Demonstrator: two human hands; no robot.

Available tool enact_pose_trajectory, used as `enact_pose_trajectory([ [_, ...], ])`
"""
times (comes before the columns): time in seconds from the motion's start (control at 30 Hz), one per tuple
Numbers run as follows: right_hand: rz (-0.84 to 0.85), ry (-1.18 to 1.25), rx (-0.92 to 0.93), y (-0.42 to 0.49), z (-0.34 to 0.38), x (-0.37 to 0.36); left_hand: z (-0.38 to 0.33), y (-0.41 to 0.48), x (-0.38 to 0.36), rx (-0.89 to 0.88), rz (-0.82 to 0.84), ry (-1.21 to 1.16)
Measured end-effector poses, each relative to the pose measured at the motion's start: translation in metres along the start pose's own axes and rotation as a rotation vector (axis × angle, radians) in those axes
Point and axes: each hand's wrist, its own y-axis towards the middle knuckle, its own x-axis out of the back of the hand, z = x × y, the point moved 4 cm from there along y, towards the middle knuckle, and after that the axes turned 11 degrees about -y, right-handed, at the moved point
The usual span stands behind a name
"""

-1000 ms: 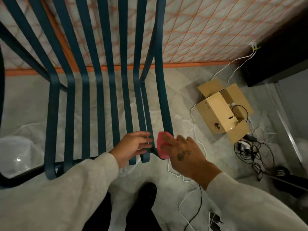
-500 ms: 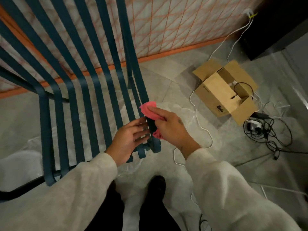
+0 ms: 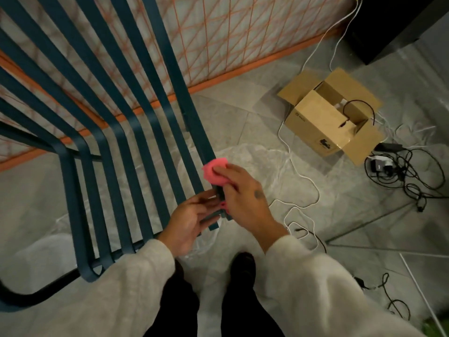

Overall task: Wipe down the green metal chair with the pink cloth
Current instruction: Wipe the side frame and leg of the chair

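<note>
Head view: green metal chair (image 3: 136,132) fills the left side, slats running down to a front edge close to both hands. Landmark for everything below: the rightmost slat (image 3: 194,132).

Pink cloth (image 3: 215,172) pressed on the lower end of the rightmost slat, wrapped partly over its right edge. Small bit of pink also showing lower on that slat, between the two hands.

Right hand (image 3: 243,200) on the cloth, fingers (image 3: 224,170) closed down over it, pinching cloth against the slat. Small dark mark on the back of the hand.

Left hand (image 3: 189,222) just left of the rightmost slat's end, palm up, fingers loosely spread, tips touching the slat ends near the front edge. Open, not gripping anything; contact with the metal looks light.

Both sleeves pale and fuzzy. Dark trousers and dark shoes below the slat end, on a grey tiled floor (image 3: 243,122).

Right of the rightmost slat, well apart: open cardboard box (image 3: 325,117) with a black cable looped inside. White cable (image 3: 301,176) snaking on the floor between slat and box. Tangle of black cables and plugs (image 3: 398,171) beyond the box.

Behind the slats: wall with orange diamond grid pattern (image 3: 243,32), orange strip along its base.
</note>
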Motion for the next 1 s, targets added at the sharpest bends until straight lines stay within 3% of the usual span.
enact_pose_trajectory([
  [0.17, 0.160, -0.040, -0.043, 0.085, 0.037, -0.001, -0.001, 0.001, 0.001, 0.018, 0.015, 0.018],
  [0.27, 0.176, -0.178, 0.027, 0.101, 0.045, -0.007, -0.004, 0.002, 0.004, -0.002, 0.027, -0.002],
  [0.37, 0.087, -0.278, 0.085, 0.082, 0.043, -0.014, -0.005, 0.000, 0.004, -0.001, 0.058, -0.003],
  [0.63, -0.190, -0.169, 0.122, -0.052, -0.045, -0.029, 0.009, -0.002, 0.004, -0.004, 0.025, 0.107],
  [0.8, -0.258, -0.270, 0.184, -0.074, -0.069, -0.035, 0.037, -0.003, 0.013, 0.030, -0.027, 0.244],
  [1.0, -0.224, -0.336, 0.268, -0.061, -0.078, -0.029, 0.031, 0.009, 0.013, -0.019, -0.032, 0.269],
])
